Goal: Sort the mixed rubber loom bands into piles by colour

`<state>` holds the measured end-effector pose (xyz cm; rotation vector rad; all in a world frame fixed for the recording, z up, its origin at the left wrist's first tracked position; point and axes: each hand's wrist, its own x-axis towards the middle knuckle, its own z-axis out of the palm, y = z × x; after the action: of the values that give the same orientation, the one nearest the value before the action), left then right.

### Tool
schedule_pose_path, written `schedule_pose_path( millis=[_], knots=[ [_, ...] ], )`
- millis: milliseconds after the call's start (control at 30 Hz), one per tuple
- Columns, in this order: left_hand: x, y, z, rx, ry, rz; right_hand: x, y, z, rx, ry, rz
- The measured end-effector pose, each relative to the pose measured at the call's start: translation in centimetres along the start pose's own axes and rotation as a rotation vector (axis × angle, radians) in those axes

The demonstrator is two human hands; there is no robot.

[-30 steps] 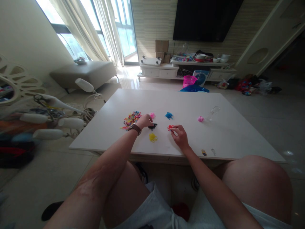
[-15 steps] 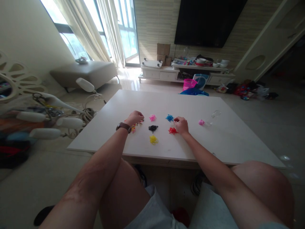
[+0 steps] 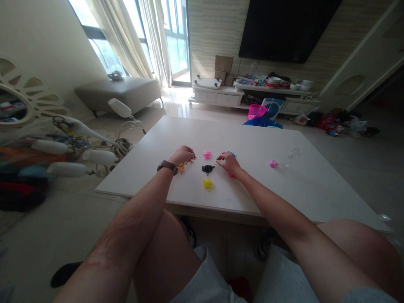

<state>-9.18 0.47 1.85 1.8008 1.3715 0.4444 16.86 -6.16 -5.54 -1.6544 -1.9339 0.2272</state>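
My left hand, a watch on its wrist, is at a mixed-colour heap of small rubber bands. Its fingers are pinched together at the heap's edge; what they hold is too small to make out. My right hand hovers with fingertips pinched, right of the black bands. It partly covers the blue bands and the red bands. Whether anything is in its pinch I cannot see. Pink bands lie beyond the black heap, yellow bands on the near side.
On the white table, a pink bundle and a clear plastic container lie to the right. A white-shaded lamp stands left of the table. Beyond its far edge is a pink basket.
My right hand has moved left from the blue and red heaps toward the black one. My left hand stays at the mixed heap. The whole view has shifted slightly.
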Motion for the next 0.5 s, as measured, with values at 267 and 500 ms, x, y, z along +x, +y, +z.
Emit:
schedule_pose_path(
  millis=[267,500],
  knots=[
    [0.5,-0.4,0.2,0.026,-0.018,0.032,0.0,-2.3,2.3,0.02,-0.138,-0.046],
    [0.6,-0.5,0.0,0.039,-0.017,0.037,0.0,-2.4,2.1,0.048,-0.104,-0.076]
  ],
)
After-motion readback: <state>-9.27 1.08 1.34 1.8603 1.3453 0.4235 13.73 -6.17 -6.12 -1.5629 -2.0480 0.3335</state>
